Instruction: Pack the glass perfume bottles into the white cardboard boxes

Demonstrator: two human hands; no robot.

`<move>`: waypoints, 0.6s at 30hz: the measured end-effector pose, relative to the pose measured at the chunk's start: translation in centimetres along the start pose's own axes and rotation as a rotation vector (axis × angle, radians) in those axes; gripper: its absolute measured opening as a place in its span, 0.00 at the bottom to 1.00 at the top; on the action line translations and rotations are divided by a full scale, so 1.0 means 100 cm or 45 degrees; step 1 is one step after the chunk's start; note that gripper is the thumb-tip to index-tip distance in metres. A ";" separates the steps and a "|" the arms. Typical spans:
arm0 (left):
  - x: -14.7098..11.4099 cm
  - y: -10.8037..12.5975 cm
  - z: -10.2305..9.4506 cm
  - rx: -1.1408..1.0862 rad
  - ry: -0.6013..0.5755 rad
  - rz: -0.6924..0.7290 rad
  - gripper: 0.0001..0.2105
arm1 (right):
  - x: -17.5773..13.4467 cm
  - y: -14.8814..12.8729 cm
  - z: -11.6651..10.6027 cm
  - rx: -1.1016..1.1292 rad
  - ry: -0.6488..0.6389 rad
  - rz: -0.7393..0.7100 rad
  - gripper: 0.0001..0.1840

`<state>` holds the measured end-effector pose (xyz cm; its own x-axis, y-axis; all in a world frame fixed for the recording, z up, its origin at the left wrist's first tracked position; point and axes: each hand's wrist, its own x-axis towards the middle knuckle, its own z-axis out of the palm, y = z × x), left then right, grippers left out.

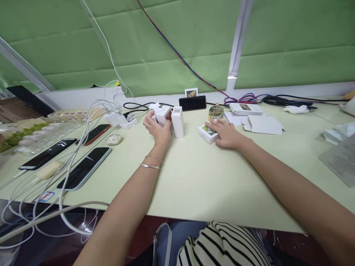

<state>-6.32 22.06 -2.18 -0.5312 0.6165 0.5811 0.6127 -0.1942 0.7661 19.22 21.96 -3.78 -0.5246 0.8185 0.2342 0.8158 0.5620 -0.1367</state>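
My left hand (158,127) is wrapped round a white box (163,112) that stands upright on the table. Just right of it stands a narrow white box (178,122), close to my thumb. My right hand (226,133) reaches over a low white box (208,133) with a green picture on top, its fingers across the top and its thumb near the right side. Behind those fingers is a glass bottle (216,111) with a gold-coloured top, its lower part hidden.
A dark phone (192,103) leans at the back by a small picture card (191,92). White cartons (263,124) lie on the right. Phones (84,168), tangled white cables (72,159) and a power strip (121,120) fill the left. Black cords (288,101) run along the wall.
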 end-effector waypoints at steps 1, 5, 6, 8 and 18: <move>0.000 0.000 0.000 -0.001 -0.006 0.009 0.25 | 0.009 -0.006 -0.004 0.012 -0.072 0.046 0.44; 0.000 -0.004 0.000 0.005 -0.002 0.033 0.25 | 0.045 -0.015 -0.018 0.016 -0.372 0.188 0.45; 0.001 -0.005 0.000 0.003 0.000 0.031 0.25 | 0.051 -0.016 -0.020 0.050 -0.391 0.194 0.43; 0.002 -0.006 0.000 -0.009 0.003 0.021 0.25 | 0.060 -0.018 -0.022 0.231 -0.333 0.199 0.39; 0.003 -0.009 0.001 -0.056 0.025 0.029 0.15 | 0.081 -0.047 0.034 1.301 0.335 0.210 0.43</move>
<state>-7.03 22.49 -2.72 -0.5294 0.5965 0.6033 0.5985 -0.2414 0.7639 10.29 26.36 -4.51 -0.2574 0.9107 0.3230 0.2169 0.3802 -0.8991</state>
